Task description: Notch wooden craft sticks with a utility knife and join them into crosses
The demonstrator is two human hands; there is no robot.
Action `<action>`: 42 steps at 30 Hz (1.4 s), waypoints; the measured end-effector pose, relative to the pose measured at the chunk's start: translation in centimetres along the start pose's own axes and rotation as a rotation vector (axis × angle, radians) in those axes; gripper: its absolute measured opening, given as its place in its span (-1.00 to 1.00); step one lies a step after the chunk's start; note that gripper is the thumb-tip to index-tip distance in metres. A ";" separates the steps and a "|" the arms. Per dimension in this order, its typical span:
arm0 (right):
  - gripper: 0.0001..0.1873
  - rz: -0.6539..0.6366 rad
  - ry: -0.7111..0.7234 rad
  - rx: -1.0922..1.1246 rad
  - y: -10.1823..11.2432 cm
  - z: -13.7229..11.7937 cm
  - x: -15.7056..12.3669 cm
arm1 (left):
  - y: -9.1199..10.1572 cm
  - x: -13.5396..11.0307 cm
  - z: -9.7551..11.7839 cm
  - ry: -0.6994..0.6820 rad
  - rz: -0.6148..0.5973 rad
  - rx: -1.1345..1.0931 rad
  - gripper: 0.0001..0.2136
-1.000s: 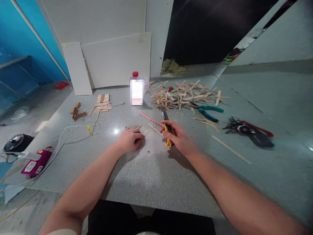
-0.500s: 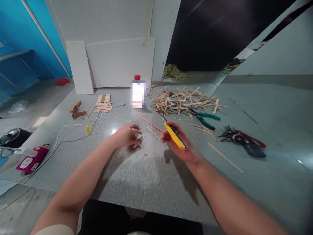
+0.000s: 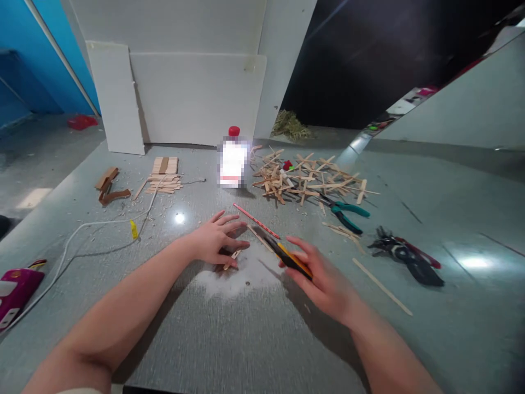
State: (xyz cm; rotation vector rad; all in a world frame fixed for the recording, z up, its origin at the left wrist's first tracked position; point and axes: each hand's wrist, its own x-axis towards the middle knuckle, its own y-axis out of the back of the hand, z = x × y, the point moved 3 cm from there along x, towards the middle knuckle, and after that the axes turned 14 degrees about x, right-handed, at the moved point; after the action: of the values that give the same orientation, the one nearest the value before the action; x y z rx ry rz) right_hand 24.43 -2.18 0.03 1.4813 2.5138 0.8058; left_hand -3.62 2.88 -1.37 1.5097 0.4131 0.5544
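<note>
My left hand (image 3: 219, 239) is over the table with its fingers spread. Under its thumb and fingertips lies a short wooden stick piece (image 3: 230, 261), partly covered; whether the thumb presses on it I cannot tell. My right hand (image 3: 318, 273) is closed around a yellow and black utility knife (image 3: 293, 260), its dark blade end tilted up and left. Close to that blade end lies a thin wooden stick (image 3: 259, 238). A red patterned pencil (image 3: 256, 220) lies just beyond. A pale dusty patch (image 3: 227, 284) marks the table below my left hand.
Crossed wooden sticks (image 3: 301, 178) are heaped at the back right, beside teal-handled pliers (image 3: 348, 213) and a dark hand tool (image 3: 410, 257). A red-capped bottle (image 3: 233, 161) stands at the back. Bundled sticks (image 3: 165, 175), a white cable (image 3: 88, 224) and a magenta box (image 3: 20, 293) are left.
My right hand has lowered the knife and turned it flatter, its tip now pointing more to the left. The fingers of my left hand have spread out. The camera view has shifted.
</note>
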 end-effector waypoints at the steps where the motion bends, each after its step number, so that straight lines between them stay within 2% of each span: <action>1: -0.46 0.004 -0.005 -0.057 0.1 -0.5 -0.8 | 0.0 0.0 0.0 -0.005 -0.009 -0.002 -0.40; 3: -0.53 -0.040 -0.008 -0.188 -0.3 -1.1 -2.3 | 0.0 0.0 0.0 -0.012 -0.020 -0.007 -0.40; 6: -0.51 -0.150 0.050 -0.254 -1.6 -1.6 -3.6 | -0.1 0.0 0.2 -0.013 -0.021 -0.016 -0.41; 11: -0.49 -0.201 0.103 -0.256 -2.9 -1.3 -3.0 | -0.2 0.1 0.4 -0.020 0.001 -0.035 -0.45; 20: -0.50 -0.185 0.136 -0.338 -3.5 -1.2 -2.6 | 0.0 0.2 0.6 -0.008 -0.027 -0.016 -0.47; 31: -0.47 -0.170 0.150 -0.304 -3.8 -1.6 -2.7 | 0.3 0.3 0.7 0.018 -0.032 -0.063 -0.48; 42: -0.39 -0.198 0.183 -0.377 -4.0 -0.7 -3.6 | 0.1 0.6 0.9 0.045 -0.107 -0.076 -0.47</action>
State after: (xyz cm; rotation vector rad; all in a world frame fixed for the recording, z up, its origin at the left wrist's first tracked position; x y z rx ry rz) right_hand 22.88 -7.00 -1.91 1.0636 2.3980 1.3385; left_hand -2.62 2.51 -1.21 1.3959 0.4993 0.5153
